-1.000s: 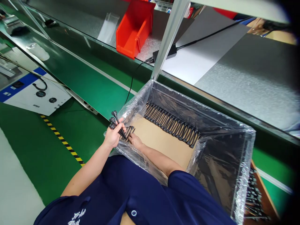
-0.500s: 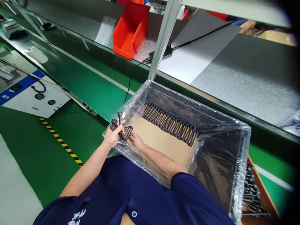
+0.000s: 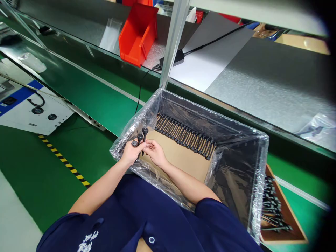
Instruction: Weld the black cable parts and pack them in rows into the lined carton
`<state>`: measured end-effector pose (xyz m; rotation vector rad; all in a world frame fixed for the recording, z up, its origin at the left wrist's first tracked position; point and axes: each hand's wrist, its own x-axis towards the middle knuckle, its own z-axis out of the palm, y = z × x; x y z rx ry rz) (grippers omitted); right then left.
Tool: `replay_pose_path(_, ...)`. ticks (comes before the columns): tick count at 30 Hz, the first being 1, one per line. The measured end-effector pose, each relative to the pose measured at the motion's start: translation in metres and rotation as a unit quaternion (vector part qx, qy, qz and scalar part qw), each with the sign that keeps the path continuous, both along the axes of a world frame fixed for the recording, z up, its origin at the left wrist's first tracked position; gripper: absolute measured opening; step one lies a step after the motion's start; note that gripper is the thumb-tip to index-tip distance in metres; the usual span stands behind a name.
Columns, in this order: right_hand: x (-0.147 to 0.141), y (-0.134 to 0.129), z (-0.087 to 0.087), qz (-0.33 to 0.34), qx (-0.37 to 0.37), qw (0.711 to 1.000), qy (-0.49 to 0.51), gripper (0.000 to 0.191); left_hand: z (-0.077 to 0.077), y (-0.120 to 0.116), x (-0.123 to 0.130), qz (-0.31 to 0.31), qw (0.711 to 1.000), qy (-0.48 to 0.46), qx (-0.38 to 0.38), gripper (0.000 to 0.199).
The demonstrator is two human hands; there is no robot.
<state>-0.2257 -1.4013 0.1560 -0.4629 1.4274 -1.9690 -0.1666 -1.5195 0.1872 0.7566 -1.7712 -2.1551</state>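
Observation:
Several black knobbed rods [image 3: 144,132] stand up out of my left hand [image 3: 130,151], whose fingers are closed round them. My right hand [image 3: 155,152] touches the left one, its fingertips pinched together at the rods; whether it grips one is hard to see. Both hands are over the near left corner of a bin [image 3: 262,150] lined with clear plastic. On the cardboard [image 3: 183,154] at its bottom, a long row of black rods [image 3: 186,135] lies along the far side.
To the right is a brown box [image 3: 294,224] of loose black rods. Behind the bin stand a metal post [image 3: 172,45], a red tray [image 3: 138,35] and a black adapter [image 3: 178,57] with its cable on the shelf.
My right hand has risen from the bin floor beside the short group of rods and met my left hand. My left hand has shifted slightly right. The whole view has shifted a little.

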Motion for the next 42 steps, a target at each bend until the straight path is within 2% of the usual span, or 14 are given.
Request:
replay_pose_path(3,-0.007,0.001,-0.020,-0.013,0.021,1.000,-0.005,0.029,0.001,-0.001,-0.003,0.021,0.999,-0.022,0.039,0.033)
replay_pose_path(6,-0.020,0.003,-0.060,-0.048,0.086,0.993,-0.065,0.028,0.006,-0.012,-0.002,0.065,0.986,-0.026,0.149,0.038)
replay_pose_path(8,-0.024,0.002,-0.092,-0.065,0.176,0.975,-0.122,0.024,0.010,-0.020,0.000,0.077,0.974,-0.007,0.212,0.036)
replay_pose_path(11,-0.020,-0.004,-0.133,-0.046,0.340,0.926,-0.157,0.022,0.012,-0.025,0.005,0.062,0.964,0.001,0.259,0.034)
replay_pose_path(13,-0.012,-0.010,-0.150,-0.024,0.403,0.902,-0.155,0.023,0.011,-0.025,0.006,0.052,0.964,-0.009,0.261,0.036)
replay_pose_path(15,-0.003,-0.017,-0.159,-0.011,0.426,0.893,-0.148,0.024,0.010,-0.023,0.006,0.049,0.968,-0.019,0.246,0.037)
replay_pose_path(23,0.007,-0.037,-0.164,0.044,0.459,0.883,-0.088,0.023,0.009,-0.019,0.005,0.032,0.975,-0.067,0.209,0.040)
replay_pose_path(33,0.007,-0.040,-0.153,0.056,0.448,0.889,-0.079,0.025,0.007,-0.017,0.004,0.031,0.977,-0.036,0.207,0.043)
replay_pose_path(37,0.004,-0.035,-0.152,0.068,0.440,0.893,-0.069,0.027,0.005,-0.017,0.004,0.012,0.983,-0.037,0.177,0.040)
replay_pose_path(40,-0.007,-0.024,-0.142,0.066,0.431,0.899,-0.051,0.024,0.002,-0.018,0.004,0.017,0.988,-0.047,0.143,0.040)
replay_pose_path(42,-0.016,-0.015,-0.126,0.053,0.377,0.923,-0.051,0.022,0.000,-0.018,0.004,0.018,0.990,-0.049,0.129,0.039)
